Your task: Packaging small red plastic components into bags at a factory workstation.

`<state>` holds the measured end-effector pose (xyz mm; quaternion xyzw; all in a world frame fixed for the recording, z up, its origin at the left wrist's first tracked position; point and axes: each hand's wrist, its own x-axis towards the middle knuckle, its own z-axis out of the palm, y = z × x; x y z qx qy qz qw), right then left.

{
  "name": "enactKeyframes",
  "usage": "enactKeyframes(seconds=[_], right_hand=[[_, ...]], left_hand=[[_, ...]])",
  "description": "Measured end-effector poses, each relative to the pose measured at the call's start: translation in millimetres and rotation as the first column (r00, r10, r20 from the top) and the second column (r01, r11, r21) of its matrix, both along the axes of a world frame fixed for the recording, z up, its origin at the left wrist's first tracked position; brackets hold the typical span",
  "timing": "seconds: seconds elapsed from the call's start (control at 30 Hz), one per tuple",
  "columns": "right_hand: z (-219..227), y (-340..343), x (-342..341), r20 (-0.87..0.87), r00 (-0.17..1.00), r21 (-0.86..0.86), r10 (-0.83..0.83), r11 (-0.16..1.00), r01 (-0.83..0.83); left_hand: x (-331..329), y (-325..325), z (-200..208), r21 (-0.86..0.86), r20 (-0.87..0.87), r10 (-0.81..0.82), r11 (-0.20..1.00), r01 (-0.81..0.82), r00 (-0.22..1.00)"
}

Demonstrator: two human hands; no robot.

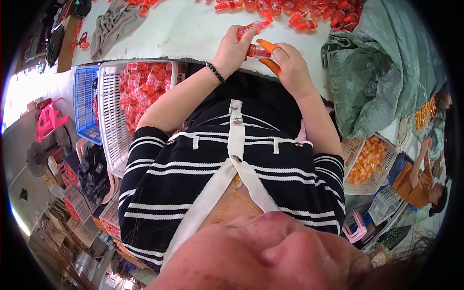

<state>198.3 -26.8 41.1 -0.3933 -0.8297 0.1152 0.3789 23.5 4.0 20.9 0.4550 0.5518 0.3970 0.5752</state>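
Left hand (233, 48) is pinched shut on a clear red plastic tube (253, 27), right hand (290, 65) – orange finger cots on – is closed on a second red piece (256, 50), both over the near edge of the white table (193, 29). A white basket (113, 116) of red pieces sits just below that edge; a green sack (386, 72) slumps on the table's right side.

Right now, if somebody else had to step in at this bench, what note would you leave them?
Left hand: holds a small clear red plastic piece at the table edge.
Right hand, orange covers on fingertips: pinches a second red piece against it.
Done, apparently: white basket at the left holds many red pieces.
Left: loose red pieces lie along the table's far side. Orange parts fill a basket on the right.
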Motion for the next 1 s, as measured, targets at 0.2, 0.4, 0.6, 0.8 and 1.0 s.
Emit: enactKeyframes(seconds=[0.2, 0.4, 0.6, 0.8, 1.0], right_hand=[[-4.2, -2.3, -2.8, -0.108, 0.994, -0.249, -0.012, 0.968, -0.016], [-23.0, -9.1, -3.0, -0.524, 0.826, -0.776, -0.205, 0.516, -0.364], [-16.0, -5.0, -7.7, -0.451, 0.885, -0.707, -0.119, 0.653, -0.272], [-25.3, 41.5, 54.1, -0.065, 0.949, -0.376, -0.307, 0.889, 0.262], [-50.1, 77.4, 70.7, 0.356, 0.822, 0.147, -0.445, 0.895, 0.42]], left_hand=[[1.8, -5.0, -4.2, 0.328, -0.201, 0.066, 0.945, 0.004, 0.977], [-7.8, -20.2, 12.6, 0.591, -0.238, 0.034, 0.798, 0.117, 0.971], [-67.4, -29.8, 11.1, 0.356, -0.272, -0.043, 0.924, 0.142, 0.961], [-191.3, -46.4, 43.8, -0.03, -0.765, -0.168, 0.974, 0.225, 0.622], [-168.3, -24.5, 49.2, 0.232, -0.95, 0.096, 0.855, 0.464, 0.299]])
